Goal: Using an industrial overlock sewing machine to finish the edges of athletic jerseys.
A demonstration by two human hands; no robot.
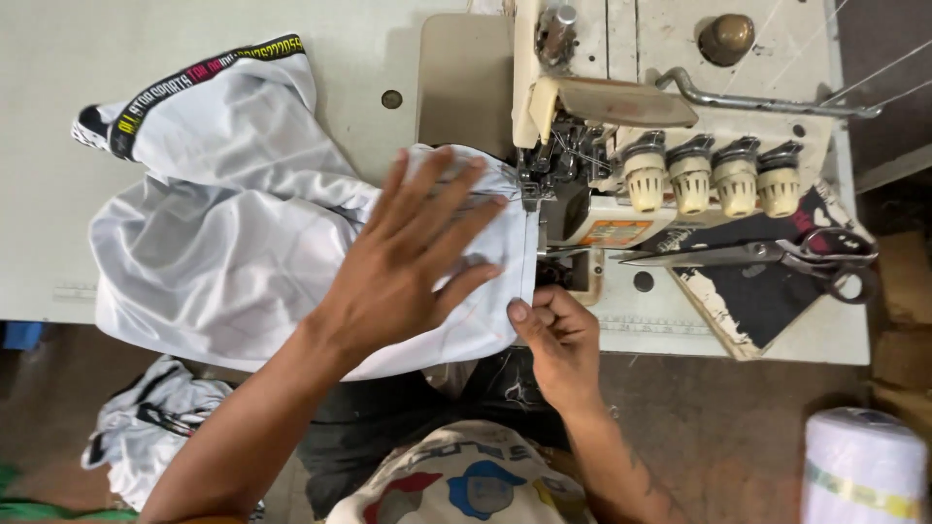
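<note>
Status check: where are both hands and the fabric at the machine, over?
Left hand flat on white fabric. Right hand pinching its edge by the overlock machine. Scissors lie aside.

Pale green work table (194,39) over a worn brown floor (738,437)

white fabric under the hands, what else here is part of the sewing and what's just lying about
In use:
left hand flat on the white fabric
right hand pinching the fabric's edge
sewing machine, the fabric edge at its foot

Lying about:
scissors on a dark cloth
white roll
bundled garments on the floor
</note>
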